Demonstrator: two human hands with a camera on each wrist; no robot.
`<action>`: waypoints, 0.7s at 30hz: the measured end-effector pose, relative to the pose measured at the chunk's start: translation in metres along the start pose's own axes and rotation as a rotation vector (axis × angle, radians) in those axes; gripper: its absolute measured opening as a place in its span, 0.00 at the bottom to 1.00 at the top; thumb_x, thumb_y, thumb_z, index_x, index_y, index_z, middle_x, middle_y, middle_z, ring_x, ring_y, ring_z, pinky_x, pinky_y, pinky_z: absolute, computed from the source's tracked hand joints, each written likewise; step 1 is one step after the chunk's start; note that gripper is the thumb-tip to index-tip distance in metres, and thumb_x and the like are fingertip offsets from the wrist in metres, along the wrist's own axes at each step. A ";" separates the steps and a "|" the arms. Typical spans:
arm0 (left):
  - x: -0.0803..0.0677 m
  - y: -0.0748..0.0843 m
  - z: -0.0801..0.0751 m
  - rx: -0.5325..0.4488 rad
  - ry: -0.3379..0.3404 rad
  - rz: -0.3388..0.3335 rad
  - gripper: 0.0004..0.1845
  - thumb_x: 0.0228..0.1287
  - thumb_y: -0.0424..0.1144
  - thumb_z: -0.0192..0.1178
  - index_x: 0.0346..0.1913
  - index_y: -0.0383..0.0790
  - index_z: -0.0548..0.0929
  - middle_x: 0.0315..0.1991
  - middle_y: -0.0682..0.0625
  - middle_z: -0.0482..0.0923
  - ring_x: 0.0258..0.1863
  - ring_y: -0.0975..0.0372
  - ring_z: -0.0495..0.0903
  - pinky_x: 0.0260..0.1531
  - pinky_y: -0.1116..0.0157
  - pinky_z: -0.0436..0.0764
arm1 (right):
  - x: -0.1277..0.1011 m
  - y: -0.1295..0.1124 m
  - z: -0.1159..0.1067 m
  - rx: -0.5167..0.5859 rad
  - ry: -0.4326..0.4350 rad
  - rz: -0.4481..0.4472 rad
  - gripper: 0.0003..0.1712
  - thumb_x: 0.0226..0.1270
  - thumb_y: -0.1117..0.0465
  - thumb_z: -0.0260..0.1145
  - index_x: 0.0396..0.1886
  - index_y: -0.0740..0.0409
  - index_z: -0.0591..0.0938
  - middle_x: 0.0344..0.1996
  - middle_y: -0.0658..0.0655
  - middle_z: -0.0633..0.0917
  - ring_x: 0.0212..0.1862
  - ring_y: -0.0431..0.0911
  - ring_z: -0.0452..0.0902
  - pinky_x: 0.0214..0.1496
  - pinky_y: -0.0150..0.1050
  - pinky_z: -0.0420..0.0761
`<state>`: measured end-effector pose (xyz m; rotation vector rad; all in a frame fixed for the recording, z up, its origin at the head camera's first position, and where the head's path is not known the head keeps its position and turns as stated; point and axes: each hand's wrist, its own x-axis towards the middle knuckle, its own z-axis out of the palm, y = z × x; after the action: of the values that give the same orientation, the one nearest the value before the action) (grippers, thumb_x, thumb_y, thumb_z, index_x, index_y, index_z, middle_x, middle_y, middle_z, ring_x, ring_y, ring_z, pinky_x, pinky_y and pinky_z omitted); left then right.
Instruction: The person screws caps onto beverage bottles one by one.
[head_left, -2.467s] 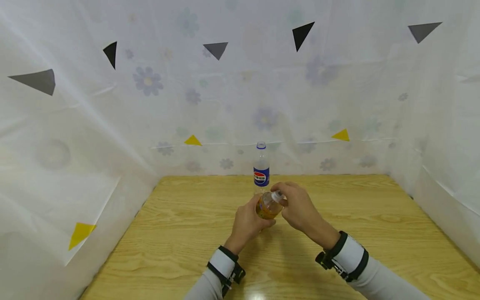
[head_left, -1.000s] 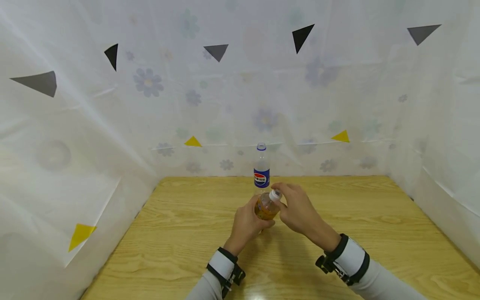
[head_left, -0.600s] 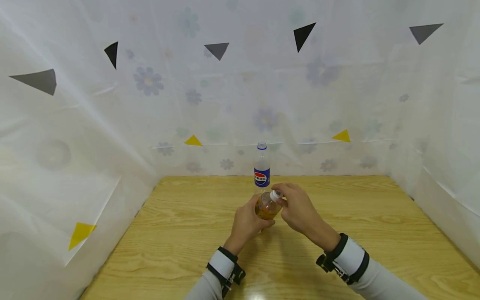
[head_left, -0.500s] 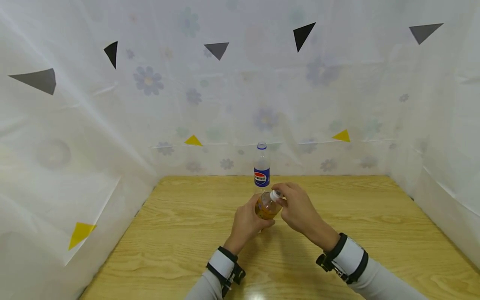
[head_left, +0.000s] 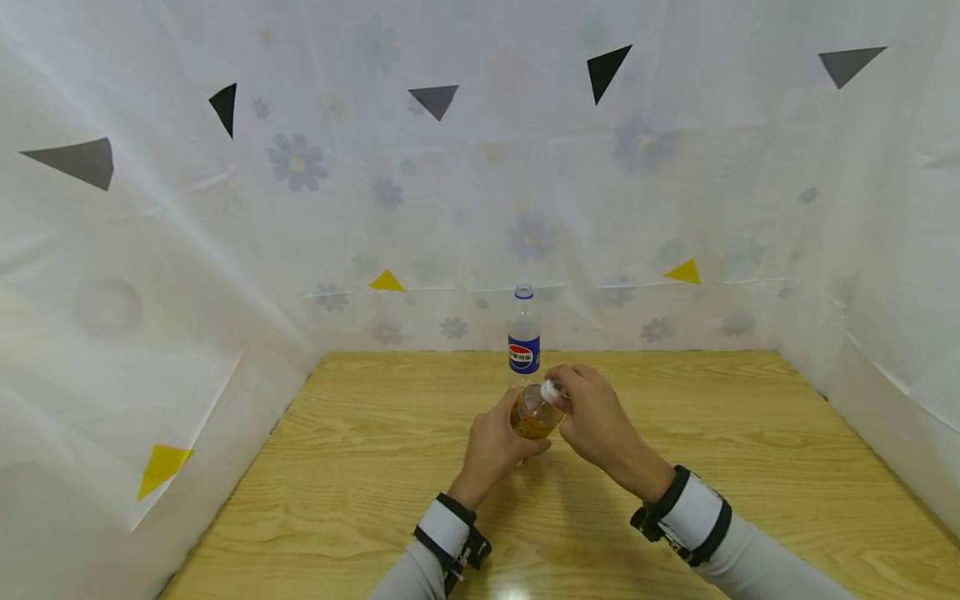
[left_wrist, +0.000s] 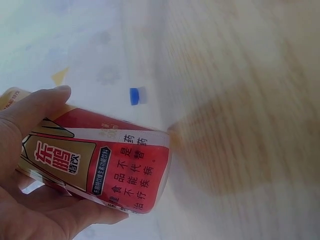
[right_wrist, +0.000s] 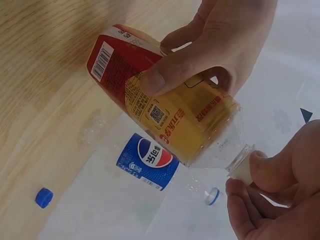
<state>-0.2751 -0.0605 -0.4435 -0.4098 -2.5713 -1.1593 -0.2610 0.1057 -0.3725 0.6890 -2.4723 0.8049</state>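
My left hand (head_left: 491, 446) grips the body of a drink bottle (head_left: 534, 415) and holds it tilted toward the right. In the left wrist view its red-and-gold label shows; yellow liquid is visible through the side in the right wrist view. The thumb and fingers of my right hand (head_left: 600, 425) pinch the white bottle cap (head_left: 550, 391), which sits on the neck. Just behind, a clear bottle with a blue label (head_left: 523, 354) stands upright with an uncapped mouth. Its lower part is partly hidden by the held bottle and hands.
A blue bottle cap (right_wrist: 44, 198) lies on the wooden table (head_left: 360, 467) near the blue-labelled bottle; the hands hide it from the head view. A pale flowered sheet (head_left: 450, 200) with dark and yellow triangles encloses the back and sides.
The right hand has turned slightly at the white cap, its wrist shifting a little left since half a second ago. The left hand keeps its grip; the blue-labelled bottle stays put.
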 end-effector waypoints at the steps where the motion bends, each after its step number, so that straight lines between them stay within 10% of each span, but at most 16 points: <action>1: 0.000 0.000 0.000 0.001 -0.002 -0.004 0.40 0.48 0.43 0.82 0.66 0.47 0.76 0.52 0.47 0.86 0.49 0.54 0.87 0.48 0.56 0.85 | 0.000 0.000 0.000 0.000 0.002 0.002 0.20 0.57 0.82 0.65 0.48 0.65 0.83 0.44 0.63 0.84 0.45 0.56 0.82 0.43 0.51 0.85; 21: 0.000 0.002 0.000 -0.003 -0.014 -0.037 0.40 0.49 0.44 0.81 0.66 0.49 0.76 0.53 0.48 0.86 0.50 0.55 0.86 0.49 0.56 0.85 | 0.002 -0.001 0.005 -0.028 0.044 -0.006 0.18 0.51 0.80 0.69 0.41 0.65 0.81 0.36 0.61 0.83 0.39 0.53 0.79 0.44 0.51 0.84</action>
<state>-0.2745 -0.0593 -0.4421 -0.3738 -2.6001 -1.1774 -0.2627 0.1013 -0.3746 0.6618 -2.4364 0.7741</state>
